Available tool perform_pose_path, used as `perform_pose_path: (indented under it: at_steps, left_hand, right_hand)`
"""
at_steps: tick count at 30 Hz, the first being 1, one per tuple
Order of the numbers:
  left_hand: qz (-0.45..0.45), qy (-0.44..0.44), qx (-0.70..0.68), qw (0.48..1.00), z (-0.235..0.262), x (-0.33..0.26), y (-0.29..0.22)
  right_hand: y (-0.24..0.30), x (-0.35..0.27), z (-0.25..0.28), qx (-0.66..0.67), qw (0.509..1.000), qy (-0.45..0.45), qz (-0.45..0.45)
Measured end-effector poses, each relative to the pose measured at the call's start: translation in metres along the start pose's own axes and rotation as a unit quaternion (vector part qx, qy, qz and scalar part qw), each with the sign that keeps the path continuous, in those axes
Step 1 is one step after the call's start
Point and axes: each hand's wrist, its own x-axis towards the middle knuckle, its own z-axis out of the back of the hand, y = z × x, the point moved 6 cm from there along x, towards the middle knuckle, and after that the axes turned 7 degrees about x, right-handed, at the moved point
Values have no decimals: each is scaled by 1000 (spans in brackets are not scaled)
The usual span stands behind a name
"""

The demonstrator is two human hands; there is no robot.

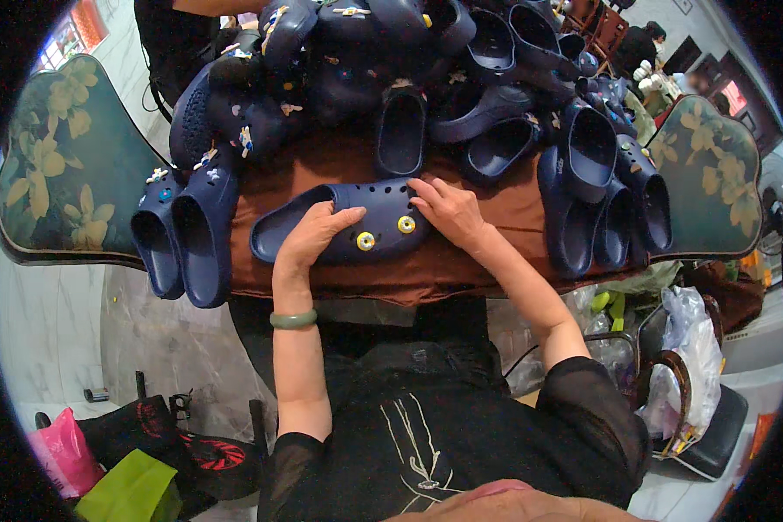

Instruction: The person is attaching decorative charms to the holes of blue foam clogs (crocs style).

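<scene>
A navy blue clog (pixel 384 202) lies sideways on the brown cloth in front of me, its opening to the left and its holed toe to the right. Two round yellow-and-white charms, the left charm (pixel 365 241) and the right charm (pixel 406 224), sit on its upper. My left hand (pixel 311 233) grips the clog near its opening, thumb on top and the other fingers hidden. My right hand (pixel 446 209) is at the toe, fingertips bent and pressed together on the far edge. Whether a small piece is between those fingertips cannot be seen.
A brown cloth (pixel 322 283) covers the table. Navy clogs are heaped at its far side; a pair of clogs (pixel 202 248) stands left, more clogs (pixel 570 230) right. Floral panels (pixel 70 174) flank the table. Bags (pixel 135 487) lie lower left, clear plastic (pixel 692 339) lower right.
</scene>
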Motion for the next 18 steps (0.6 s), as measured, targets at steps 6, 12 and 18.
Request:
perform_pose_path:
  at_steps: [6, 12, 18]
  left_hand:
    - [1, 1, -9, 1000, -1, -3, -1]
    - [16, -4, -4, 1000, 0, -5, -3]
    - [7, -6, 9, 1000, -1, -5, -6]
  right_hand:
    - [-41, -25, -11, 322, 911, -88, -243]
    - [-46, -24, -24, 300, 904, -60, -297]
    - [-38, -24, -21, 152, 952, -45, -262]
